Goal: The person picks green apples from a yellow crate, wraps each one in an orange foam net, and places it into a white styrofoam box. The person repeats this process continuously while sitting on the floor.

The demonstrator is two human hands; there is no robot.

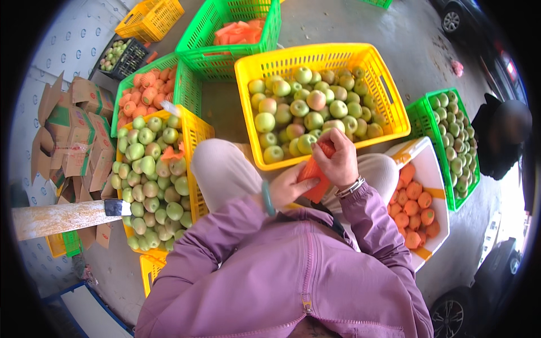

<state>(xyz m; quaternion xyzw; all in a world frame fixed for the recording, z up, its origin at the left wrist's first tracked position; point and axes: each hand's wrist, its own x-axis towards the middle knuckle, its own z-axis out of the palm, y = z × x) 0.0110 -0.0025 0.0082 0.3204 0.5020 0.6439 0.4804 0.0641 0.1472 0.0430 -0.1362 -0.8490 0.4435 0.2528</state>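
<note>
Above my lap, both hands are on an orange foam net sleeve (317, 189). My left hand (288, 186), with a green bangle at its wrist, grips the sleeve from the left side. The fingers of my right hand (341, 157) pinch its upper part; a metal bracelet circles that wrist. Whether fruit sits inside the sleeve is hidden by my fingers. Just beyond my hands stands a yellow plastic crate (395, 122), holding many green apples (313, 121), some blushed red.
Left of my knee, another yellow crate (198, 169) is heaped with apples. Green crates (190, 91) behind it hold sleeved fruit and loose sleeves. At right are a foam box (437, 207) of sleeved fruit, a green crate (465, 190) of apples and a person (492, 139). Cardboard boxes (80, 131) lie far left.
</note>
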